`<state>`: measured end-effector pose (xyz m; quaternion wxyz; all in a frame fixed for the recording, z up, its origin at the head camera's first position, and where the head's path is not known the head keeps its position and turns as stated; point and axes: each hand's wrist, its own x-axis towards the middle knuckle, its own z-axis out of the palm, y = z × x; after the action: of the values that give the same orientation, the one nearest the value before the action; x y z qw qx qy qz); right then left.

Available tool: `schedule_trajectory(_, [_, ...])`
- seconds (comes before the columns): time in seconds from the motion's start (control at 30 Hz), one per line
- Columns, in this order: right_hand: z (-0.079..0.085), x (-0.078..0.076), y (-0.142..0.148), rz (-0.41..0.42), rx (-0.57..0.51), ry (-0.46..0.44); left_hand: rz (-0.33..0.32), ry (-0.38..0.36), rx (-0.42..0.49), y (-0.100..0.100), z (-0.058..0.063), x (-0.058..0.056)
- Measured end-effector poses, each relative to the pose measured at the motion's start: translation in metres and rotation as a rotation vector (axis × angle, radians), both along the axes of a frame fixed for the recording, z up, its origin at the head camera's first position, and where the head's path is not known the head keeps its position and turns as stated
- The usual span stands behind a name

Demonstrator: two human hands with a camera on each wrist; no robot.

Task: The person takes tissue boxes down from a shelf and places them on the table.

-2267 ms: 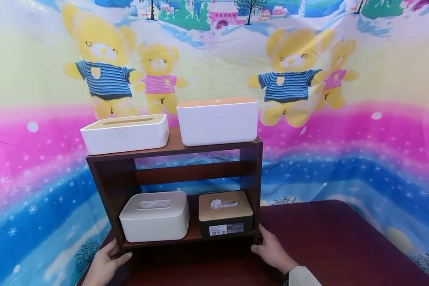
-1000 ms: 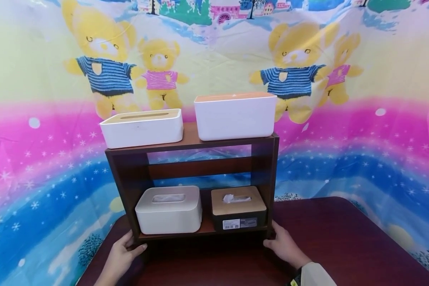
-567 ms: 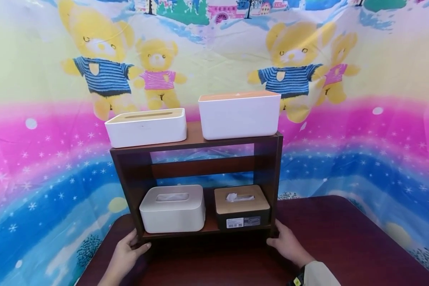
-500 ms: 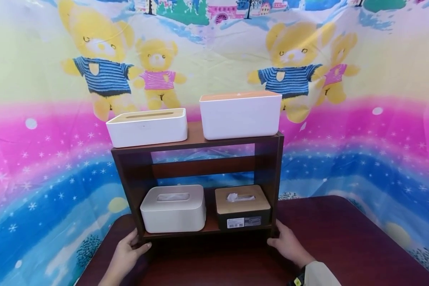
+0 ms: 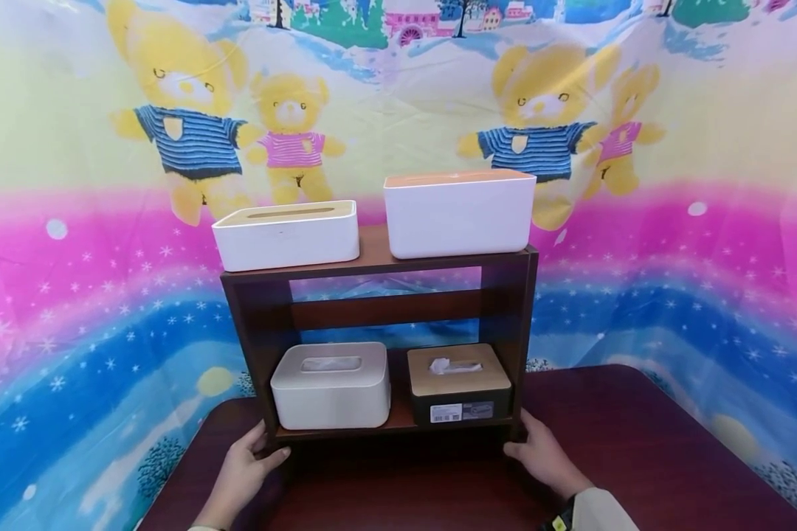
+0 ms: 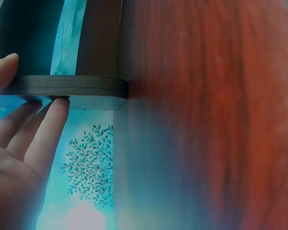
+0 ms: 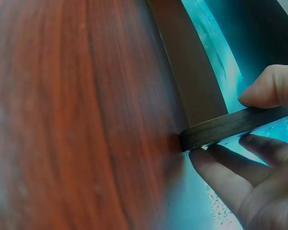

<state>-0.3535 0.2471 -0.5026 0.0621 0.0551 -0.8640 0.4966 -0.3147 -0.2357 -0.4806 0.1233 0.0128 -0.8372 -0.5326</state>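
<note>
A dark brown wooden shelf (image 5: 374, 245) stands on a reddish-brown table (image 5: 611, 435). My left hand (image 5: 242, 472) grips the foot of its left side panel. In the left wrist view the thumb lies on the inner face of that panel (image 6: 67, 86), with fingers on the outer face. At the other end my right hand (image 5: 547, 457) pinches the lower right side panel (image 7: 235, 125) the same way. On the shelf's top sit a low white tissue box (image 5: 288, 247) and a taller white one (image 5: 461, 221). Below are a cream tissue box (image 5: 332, 405) and a wood-lidded dark one (image 5: 458, 380).
A printed cloth (image 5: 398, 133) with teddy bears and snow hangs behind the table and along both sides. The table's rounded back right corner (image 5: 620, 372) shows beyond the shelf. Tissue pokes from the wood-lidded box's slot.
Held by both hands, the shelf has moved right across the table, with its tissue boxes still on it. Both hands keep the same hold throughout.
</note>
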Motion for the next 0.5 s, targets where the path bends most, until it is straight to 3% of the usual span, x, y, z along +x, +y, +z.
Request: schedule_trajectory(0.5, [-0.005, -0.005, 0.014, 0.003, 0.012, -0.001, -0.023, 0.016, -0.014, 0.01, 0.001, -0.003])
